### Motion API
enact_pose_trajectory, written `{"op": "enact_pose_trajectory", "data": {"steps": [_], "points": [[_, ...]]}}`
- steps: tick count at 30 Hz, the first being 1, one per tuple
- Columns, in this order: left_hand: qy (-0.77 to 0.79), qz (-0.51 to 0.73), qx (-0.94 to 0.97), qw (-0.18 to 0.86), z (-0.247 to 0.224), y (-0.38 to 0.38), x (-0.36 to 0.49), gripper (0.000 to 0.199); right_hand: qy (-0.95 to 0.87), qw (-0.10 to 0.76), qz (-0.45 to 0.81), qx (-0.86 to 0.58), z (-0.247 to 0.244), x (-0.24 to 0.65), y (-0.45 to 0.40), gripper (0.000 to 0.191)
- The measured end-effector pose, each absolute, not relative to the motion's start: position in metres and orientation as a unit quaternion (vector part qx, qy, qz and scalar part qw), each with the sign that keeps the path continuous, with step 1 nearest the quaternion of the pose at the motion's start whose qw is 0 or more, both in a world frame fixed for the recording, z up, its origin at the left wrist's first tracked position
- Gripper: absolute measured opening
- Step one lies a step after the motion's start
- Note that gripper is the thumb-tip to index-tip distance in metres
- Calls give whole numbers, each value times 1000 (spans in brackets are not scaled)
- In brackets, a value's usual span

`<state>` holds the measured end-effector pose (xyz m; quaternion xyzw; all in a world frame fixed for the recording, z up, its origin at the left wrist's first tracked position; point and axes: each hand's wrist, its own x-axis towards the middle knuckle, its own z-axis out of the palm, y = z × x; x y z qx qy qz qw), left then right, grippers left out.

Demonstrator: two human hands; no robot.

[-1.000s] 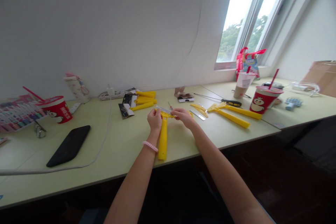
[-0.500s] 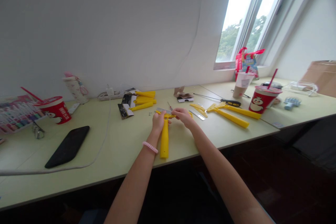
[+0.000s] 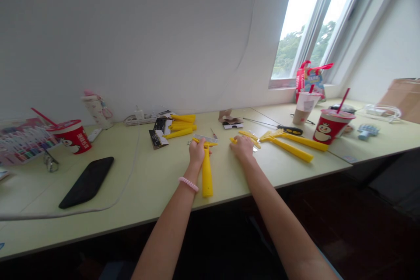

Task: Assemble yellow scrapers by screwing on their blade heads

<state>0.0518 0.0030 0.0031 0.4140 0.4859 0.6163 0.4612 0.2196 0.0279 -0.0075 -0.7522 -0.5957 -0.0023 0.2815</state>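
Yellow scraper juts below left grip.

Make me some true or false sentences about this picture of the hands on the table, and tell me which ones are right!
1. The left hand is holding a yellow scraper. True.
2. The pink coil bracelet is on the right wrist. False: it is on the left wrist.
3. The black phone is on the window sill. False: it lies on the table.
4. A red cup with a red straw stands to the right of the hands. True.
5. The right hand is holding a blue brush. False: it is on a yellow plastic part.
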Motion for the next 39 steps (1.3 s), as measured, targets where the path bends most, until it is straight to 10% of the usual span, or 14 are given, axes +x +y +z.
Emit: {"op": "enact_pose_trajectory", "data": {"steps": [14,25,39], "points": [[464,606,433,480,1,5,53,17,-601,315,11,-735,-8,216,24,24],[448,587,444,507,1,4,55,17,-493,645,280,-512,4,214,29,31],[452,553,476,513,-3,7,57,16,-622,470,532,-330,10,194,12,30]]}}
